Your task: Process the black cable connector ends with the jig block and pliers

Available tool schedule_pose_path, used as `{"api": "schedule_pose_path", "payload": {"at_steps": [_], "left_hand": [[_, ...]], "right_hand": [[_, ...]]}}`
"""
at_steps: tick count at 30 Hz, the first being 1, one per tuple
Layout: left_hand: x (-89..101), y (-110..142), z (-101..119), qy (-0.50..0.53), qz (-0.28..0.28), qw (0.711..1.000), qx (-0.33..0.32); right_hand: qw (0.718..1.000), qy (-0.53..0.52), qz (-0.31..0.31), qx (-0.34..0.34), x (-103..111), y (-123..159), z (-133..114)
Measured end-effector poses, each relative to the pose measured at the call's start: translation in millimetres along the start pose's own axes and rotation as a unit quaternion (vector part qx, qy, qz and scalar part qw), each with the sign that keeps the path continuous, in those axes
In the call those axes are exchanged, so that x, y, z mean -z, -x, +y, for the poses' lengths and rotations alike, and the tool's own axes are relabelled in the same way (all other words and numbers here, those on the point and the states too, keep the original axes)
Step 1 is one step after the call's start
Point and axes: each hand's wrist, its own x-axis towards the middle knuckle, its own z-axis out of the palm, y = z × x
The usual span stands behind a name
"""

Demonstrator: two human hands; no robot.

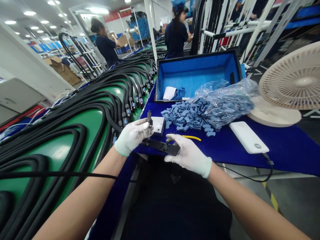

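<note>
Left hand (132,136), gloved, forearm angled in from near left, fingers pinching a small black part with a spring (149,117), spring end up. Right hand (188,154), gloved, forearm in from near right, fingers curled round the right end of a black bar (163,147), bar sloping down to the right. Both at the near edge of the bench (215,151), metal block (159,126) just beyond. Can't tell if part and bar join.
</note>
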Motion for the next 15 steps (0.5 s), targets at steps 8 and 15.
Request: {"api": "schedule_pose_path", "payload": {"at_steps": [8,15], "left_hand": [[-40.9,27.0,7.9,-0.482,-0.111,0.843,-0.212],[-37.9,26.5,2.9,-0.53,-0.16,0.771,-0.314]], "right_hand": [[0.859,-0.494,0.053,-0.123,-16.5,-14.6,-8.5],[0.851,-0.51,-0.013,-0.123,-8.5,-21.2,-0.3]]}}
